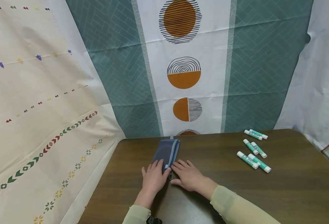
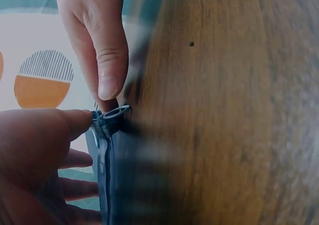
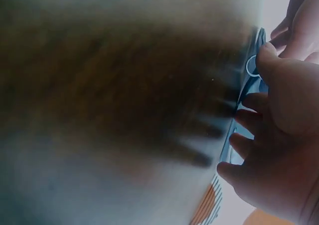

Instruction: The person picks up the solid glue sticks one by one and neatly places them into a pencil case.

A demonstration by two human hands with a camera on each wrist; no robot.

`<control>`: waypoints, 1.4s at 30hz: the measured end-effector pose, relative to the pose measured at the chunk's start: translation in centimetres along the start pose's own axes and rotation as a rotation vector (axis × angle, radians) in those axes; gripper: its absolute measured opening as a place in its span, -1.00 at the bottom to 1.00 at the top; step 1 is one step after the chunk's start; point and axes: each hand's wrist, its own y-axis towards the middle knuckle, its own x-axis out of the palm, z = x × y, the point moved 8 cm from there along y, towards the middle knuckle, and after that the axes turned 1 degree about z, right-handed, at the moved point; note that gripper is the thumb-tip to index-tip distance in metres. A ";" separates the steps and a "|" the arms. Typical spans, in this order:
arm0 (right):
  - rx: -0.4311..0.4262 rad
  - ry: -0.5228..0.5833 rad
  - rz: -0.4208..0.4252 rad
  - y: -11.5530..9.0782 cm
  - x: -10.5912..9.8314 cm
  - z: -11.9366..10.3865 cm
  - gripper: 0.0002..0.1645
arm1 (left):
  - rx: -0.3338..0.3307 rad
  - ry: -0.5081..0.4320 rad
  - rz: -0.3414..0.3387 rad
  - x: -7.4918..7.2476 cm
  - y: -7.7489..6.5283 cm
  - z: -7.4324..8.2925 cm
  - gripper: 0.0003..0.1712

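Note:
A dark blue zip pouch (image 1: pixel 165 150) with a lighter blue zipper edge lies flat near the far edge of the table. My left hand (image 1: pixel 154 178) rests on its near end, fingers stretched forward over the fabric and thumb at the zipper corner. Beside the zipper edge, my right hand (image 1: pixel 190 178) touches the pouch with fingers extended. Between the two thumbs sits a ring-shaped zipper pull (image 1: pixel 171 176). In the left wrist view the pull ring (image 2: pixel 117 112) sticks out from the zipper's end, close to both hands. The pouch's contents are hidden.
Several white and green glue sticks (image 1: pixel 255 160) lie in pairs on the right side of the brown wooden table (image 1: pixel 209 199). A patterned cloth (image 1: pixel 184 46) hangs behind the far edge, and a cream cloth (image 1: pixel 41 109) hangs at the left.

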 end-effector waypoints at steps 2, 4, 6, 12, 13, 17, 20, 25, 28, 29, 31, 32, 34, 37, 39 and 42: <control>0.004 -0.017 -0.006 0.0 0.1 0.2 -0.15 | 0.000 0.000 -0.003 0.1 0.0 0.1 -0.29; 0.008 -0.033 -0.010 -0.1 0.1 0.3 -0.15 | 0.002 0.005 -0.004 0.2 0.0 0.2 -0.29; 0.013 -0.035 -0.017 -0.3 -0.1 0.5 -0.15 | 0.006 0.010 -0.006 0.3 0.1 0.4 -0.30; -0.009 -0.031 -0.009 -1.2 -0.6 1.0 -0.19 | 0.027 0.017 -0.021 0.9 0.2 1.1 -0.32; -0.014 -0.031 -0.004 -1.3 -0.7 1.2 -0.20 | 0.032 0.015 -0.024 1.0 0.2 1.3 -0.32; -0.022 -0.019 0.002 -1.9 -0.6 2.2 -0.20 | 0.056 0.009 -0.032 1.3 0.1 2.1 -0.32; -0.026 -0.004 0.006 -2.4 -0.5 2.9 -0.19 | 0.080 0.012 -0.031 1.6 -0.1 2.8 -0.33; -0.034 0.032 0.021 -3.4 -0.8 3.8 -0.20 | 0.108 0.023 -0.036 2.2 -0.2 4.0 -0.33; -0.055 0.048 0.050 -4.0 -0.8 4.7 -0.20 | 0.122 0.027 -0.045 2.5 -0.2 4.7 -0.33; -0.057 0.054 0.054 -4.2 -0.8 4.9 -0.19 | 0.127 0.027 -0.047 2.6 -0.2 5.0 -0.33; -0.065 0.059 0.068 -4.7 -0.8 5.5 -0.17 | 0.139 0.034 -0.049 2.7 -0.3 5.5 -0.32; -0.069 0.055 0.074 -4.9 -0.8 5.7 -0.16 | 0.145 0.039 -0.049 2.8 -0.4 5.8 -0.32; -0.054 0.068 0.063 -5.4 -1.1 6.0 -0.15 | 0.158 0.050 -0.049 2.9 -0.5 6.4 -0.32; -0.050 0.078 0.067 -6.0 -1.3 6.6 -0.17 | 0.170 0.067 -0.053 3.3 -0.6 7.1 -0.32; -0.048 0.094 0.065 -6.5 -1.5 6.9 -0.18 | 0.176 0.070 -0.058 3.5 -0.6 7.6 -0.33; -0.043 0.107 0.067 -7.1 -1.8 7.2 -0.20 | 0.180 0.063 -0.070 3.8 -0.8 8.1 -0.32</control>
